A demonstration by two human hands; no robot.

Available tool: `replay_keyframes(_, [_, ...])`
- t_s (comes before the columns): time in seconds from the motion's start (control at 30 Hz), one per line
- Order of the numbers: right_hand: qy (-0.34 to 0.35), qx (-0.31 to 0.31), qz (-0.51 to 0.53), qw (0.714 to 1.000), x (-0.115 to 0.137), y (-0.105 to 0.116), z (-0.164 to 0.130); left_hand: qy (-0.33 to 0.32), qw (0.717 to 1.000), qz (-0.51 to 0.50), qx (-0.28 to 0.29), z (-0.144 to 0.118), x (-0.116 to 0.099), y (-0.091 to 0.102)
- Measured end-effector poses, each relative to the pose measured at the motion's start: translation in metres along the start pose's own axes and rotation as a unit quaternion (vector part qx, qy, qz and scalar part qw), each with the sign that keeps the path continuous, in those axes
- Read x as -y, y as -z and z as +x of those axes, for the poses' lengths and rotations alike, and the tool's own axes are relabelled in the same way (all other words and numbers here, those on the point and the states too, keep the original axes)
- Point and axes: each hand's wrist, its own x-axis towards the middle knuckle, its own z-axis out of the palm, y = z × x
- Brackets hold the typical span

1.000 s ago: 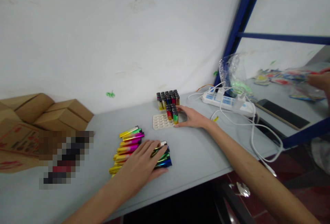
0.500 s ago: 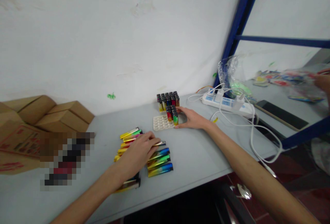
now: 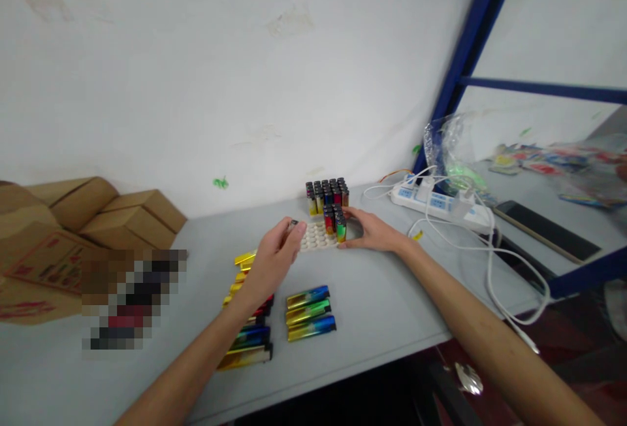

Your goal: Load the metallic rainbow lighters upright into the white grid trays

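Note:
My left hand (image 3: pixel 279 253) is closed around a lighter (image 3: pixel 293 223), only its dark top showing above the fingers. It is just left of a white tray (image 3: pixel 313 236) with rows of round holes. Several upright lighters (image 3: pixel 335 222) stand at the tray's right end. My right hand (image 3: pixel 369 230) curves round that end, thumb at the front corner and fingers behind, gripping the tray. Under my left forearm lies a column of lighters (image 3: pixel 249 347), partly hidden. Three more lighters (image 3: pixel 310 312), blue and green over gold, lie flat to its right.
A block of upright lighters (image 3: pixel 327 194) stands behind the tray by the wall. Cardboard boxes (image 3: pixel 132 223) sit at left. On the right are a power strip (image 3: pixel 441 204) with loose white cables, a phone (image 3: pixel 546 231) and a blue metal frame (image 3: pixel 455 66).
My left hand has lifted a lighter from the top of the right-hand column and carried it up toward the tray. My right hand stays at the tray's right end. The view has shifted slightly.

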Motion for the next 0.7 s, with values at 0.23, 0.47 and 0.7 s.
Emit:
replay_keyframes(0.23, [-0.018,0.008,-0.016,1.000,-0.003,0.000,-0.001,-0.040,0.982,0.170,-0.066,-0.011,0.005,0.012])
replay_keyframes(0.47, [-0.016,0.010,-0.018,1.000,-0.005,0.000,-0.003,-0.040,0.977,0.199,-0.062,-0.014,0.004,0.016])
replay_keyframes(0.7, [-0.016,0.012,-0.003,1.000,-0.004,-0.001,-0.002,-0.023,0.977,0.201,-0.062,-0.016,-0.004,0.013])
